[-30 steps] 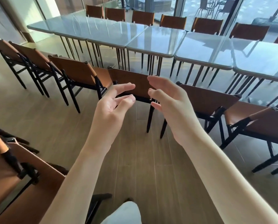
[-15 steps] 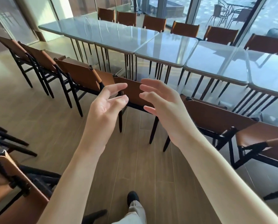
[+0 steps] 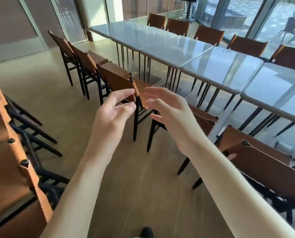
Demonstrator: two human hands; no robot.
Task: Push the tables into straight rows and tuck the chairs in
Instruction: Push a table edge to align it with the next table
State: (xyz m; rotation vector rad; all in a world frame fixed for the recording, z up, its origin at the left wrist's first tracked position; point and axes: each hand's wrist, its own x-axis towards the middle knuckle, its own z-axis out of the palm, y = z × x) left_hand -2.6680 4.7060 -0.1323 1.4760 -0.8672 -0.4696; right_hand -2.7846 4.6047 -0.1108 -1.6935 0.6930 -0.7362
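A row of glossy grey tables [image 3: 174, 47] runs from the far left to the right edge. Several brown leather chairs with black frames stand pulled out on its near side. Both my hands are raised in front of me, palms facing each other, fingers relaxed and holding nothing. My left hand [image 3: 115, 109] hovers just in front of the nearest chair's backrest [image 3: 116, 81], close to its right post. My right hand [image 3: 167, 110] floats over the neighbouring chair [image 3: 202, 119], not touching it. More chairs [image 3: 246, 44] line the far side of the tables.
A second group of brown chairs [image 3: 9, 162] crowds the left foreground. Another pulled-out chair [image 3: 267, 167] stands close at the right. Wooden floor [image 3: 134, 184] lies between the two chair rows. Glass walls stand behind the tables. My shoe [image 3: 146, 232] shows at the bottom.
I have stepped forward and turned left, so the chairs and tables look nearer. Both hands stay raised and apart, now close to the nearest chair's backrest.
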